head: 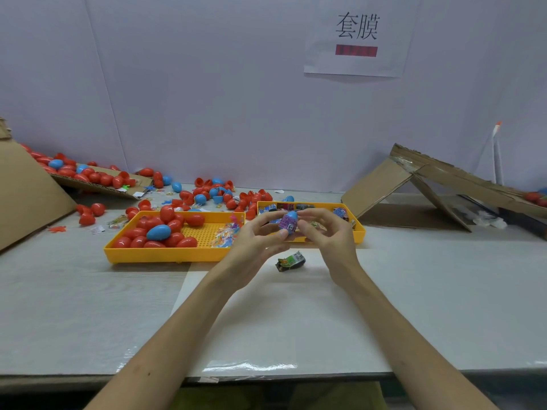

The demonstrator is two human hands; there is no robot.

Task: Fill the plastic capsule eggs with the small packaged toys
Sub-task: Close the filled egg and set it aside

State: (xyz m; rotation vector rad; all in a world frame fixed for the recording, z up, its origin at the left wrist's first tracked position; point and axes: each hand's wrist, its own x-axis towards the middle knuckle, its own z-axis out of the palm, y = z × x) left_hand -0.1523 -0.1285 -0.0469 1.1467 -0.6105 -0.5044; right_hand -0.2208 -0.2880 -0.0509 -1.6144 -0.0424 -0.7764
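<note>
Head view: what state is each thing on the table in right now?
blue egg: closed, purple wrap around it, held up
left hand: pinches the blue egg
right hand: pinches the blue egg
left yellow tray: partly filled with closed eggs
green packet: crumpled, lying on the table

Blue capsule egg [292,215] banded by a purple printed label [285,223], yellow grid-holed tray [165,255], red eggs [194,220] around one blue egg [159,232], green-and-black packet [291,259], brown cardboard [376,184], white sign [356,63] with black characters and red bar
</note>
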